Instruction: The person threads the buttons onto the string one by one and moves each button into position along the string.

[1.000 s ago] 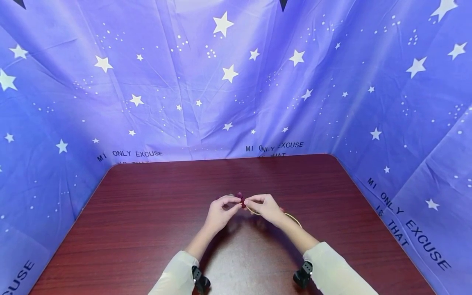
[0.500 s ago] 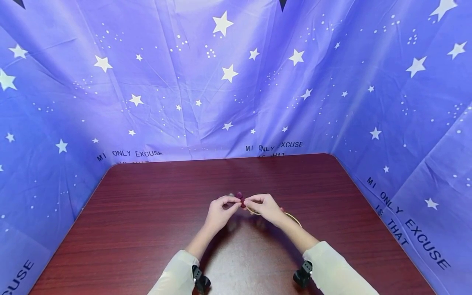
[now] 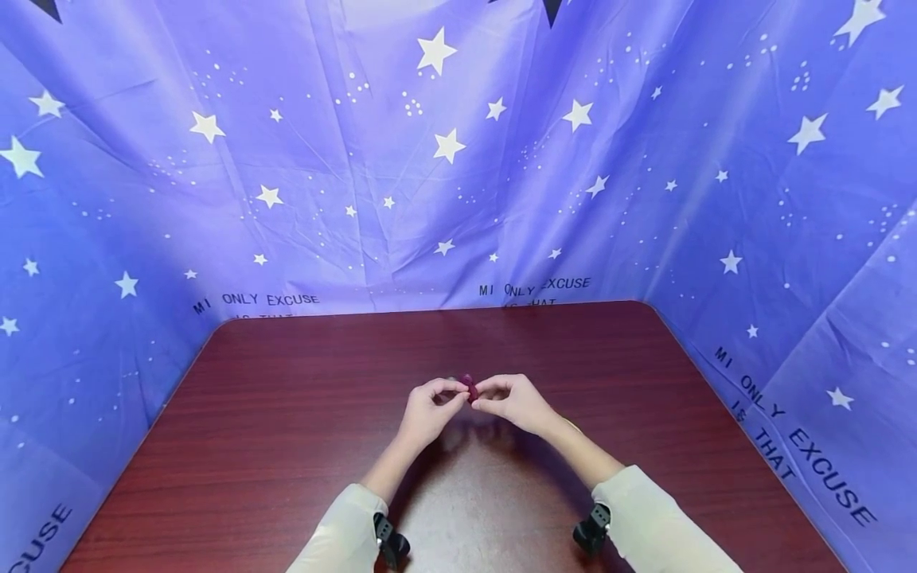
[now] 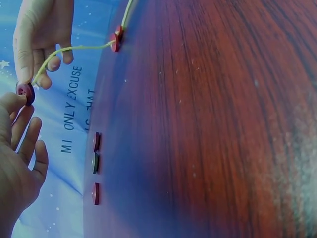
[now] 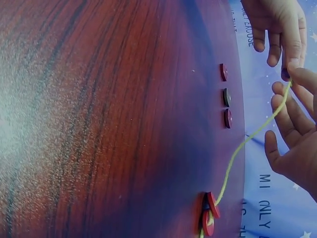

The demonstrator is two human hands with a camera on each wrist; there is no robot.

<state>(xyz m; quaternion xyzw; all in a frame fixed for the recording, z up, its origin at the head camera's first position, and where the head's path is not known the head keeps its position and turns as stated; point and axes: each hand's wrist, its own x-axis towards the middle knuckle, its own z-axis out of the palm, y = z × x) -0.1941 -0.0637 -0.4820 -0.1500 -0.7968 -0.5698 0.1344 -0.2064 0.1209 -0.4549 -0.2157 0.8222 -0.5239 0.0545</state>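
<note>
A dark red button (image 4: 26, 92) with holes is pinched between the thumb and forefinger of my left hand (image 3: 427, 410). Right against it, my right hand (image 3: 517, 402) pinches a yellow cord (image 5: 246, 141) with thumb and forefinger, the remaining fingers loosely bent. Both hands meet over the table, fingertips close together. From the button the cord runs back to the tabletop, where it passes through red buttons (image 5: 208, 223). Whether the cord end is inside the held button's hole I cannot tell. In the head view the button (image 3: 470, 388) is partly covered by fingertips.
Three loose buttons lie in a row on the dark red wooden table (image 3: 301, 398): a red one (image 4: 96, 142), a dark green one (image 4: 95, 162) and another red one (image 4: 95, 194). A blue star-print curtain (image 3: 401, 183) surrounds the table's back and sides.
My right thumb and forefinger have shifted at the button, and the cord that showed beside that hand is now mostly hidden in the head view. The left hand keeps its grip.
</note>
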